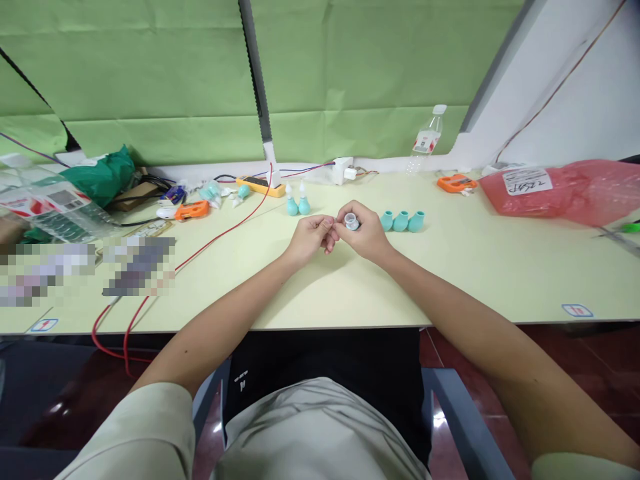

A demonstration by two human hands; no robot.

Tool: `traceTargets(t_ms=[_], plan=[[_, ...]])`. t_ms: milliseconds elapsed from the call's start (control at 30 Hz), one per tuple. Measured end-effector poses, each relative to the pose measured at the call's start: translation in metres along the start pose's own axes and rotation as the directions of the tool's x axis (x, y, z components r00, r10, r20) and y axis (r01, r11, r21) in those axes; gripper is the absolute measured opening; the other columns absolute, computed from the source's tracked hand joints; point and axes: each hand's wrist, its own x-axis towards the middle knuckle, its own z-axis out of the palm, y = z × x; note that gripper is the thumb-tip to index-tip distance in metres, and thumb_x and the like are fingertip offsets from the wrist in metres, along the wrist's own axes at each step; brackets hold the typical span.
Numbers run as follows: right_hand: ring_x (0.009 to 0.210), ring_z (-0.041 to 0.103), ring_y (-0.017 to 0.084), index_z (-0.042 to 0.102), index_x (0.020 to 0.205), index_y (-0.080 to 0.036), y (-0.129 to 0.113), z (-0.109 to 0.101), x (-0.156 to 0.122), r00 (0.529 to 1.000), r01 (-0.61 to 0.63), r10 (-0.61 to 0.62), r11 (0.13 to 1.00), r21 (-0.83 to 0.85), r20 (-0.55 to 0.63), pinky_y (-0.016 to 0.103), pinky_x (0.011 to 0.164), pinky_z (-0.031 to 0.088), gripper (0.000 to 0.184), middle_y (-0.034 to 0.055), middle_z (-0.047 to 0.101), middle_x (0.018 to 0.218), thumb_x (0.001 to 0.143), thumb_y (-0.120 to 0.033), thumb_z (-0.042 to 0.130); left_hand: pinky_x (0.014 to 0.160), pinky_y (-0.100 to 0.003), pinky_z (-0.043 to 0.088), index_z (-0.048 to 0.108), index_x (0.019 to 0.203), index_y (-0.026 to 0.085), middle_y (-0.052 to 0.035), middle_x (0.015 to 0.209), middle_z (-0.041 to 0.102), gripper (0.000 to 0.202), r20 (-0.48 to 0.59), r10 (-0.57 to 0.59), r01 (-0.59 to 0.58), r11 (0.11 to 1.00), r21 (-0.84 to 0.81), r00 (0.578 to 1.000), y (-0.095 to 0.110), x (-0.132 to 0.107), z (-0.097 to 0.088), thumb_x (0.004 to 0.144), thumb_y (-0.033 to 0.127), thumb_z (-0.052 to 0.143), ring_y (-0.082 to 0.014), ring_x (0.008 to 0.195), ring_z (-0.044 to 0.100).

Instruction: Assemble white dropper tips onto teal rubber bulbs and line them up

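Note:
My right hand [367, 232] is closed around a small whitish, cup-like plastic piece [351, 220], its round opening facing up. Whether a bulb sits under that piece is hidden by the fingers. My left hand [313, 239] meets the right one at the fingertips, thumb and finger pinched together; anything between them is too small to make out. Just right of my hands stand three open-necked teal rubber bulbs [401, 221] in a row. Behind and left of my hands, two teal bulbs with white tips [297, 203] stand upright side by side.
A yellow multimeter [261, 186], an orange-handled tool [192, 210] and a green bag [103, 177] lie at the back left. A red cable [220, 233] crosses the left side. At right are a bottle [427, 140], another orange tool [457, 183] and a red plastic bag [565, 192].

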Motion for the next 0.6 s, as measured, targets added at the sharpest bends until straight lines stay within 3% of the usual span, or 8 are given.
traceTargets(t_ms=[600], plan=[[0.06, 0.055, 0.015, 0.058, 0.084, -0.024, 0.0025, 0.0012, 0.0002, 0.999, -0.031, 0.032, 0.999, 0.035, -0.009, 0.029, 0.056, 0.044, 0.015, -0.0035, 0.06, 0.068, 0.077, -0.025, 0.071, 0.042, -0.023, 0.043, 0.06, 0.079, 0.014, 0.0011, 0.059, 0.061, 0.052, -0.013, -0.003, 0.002, 0.999, -0.043, 1.0, -0.0063, 0.0028, -0.0008, 0.08, 0.064, 0.075, -0.0092, 0.044, 0.054]])
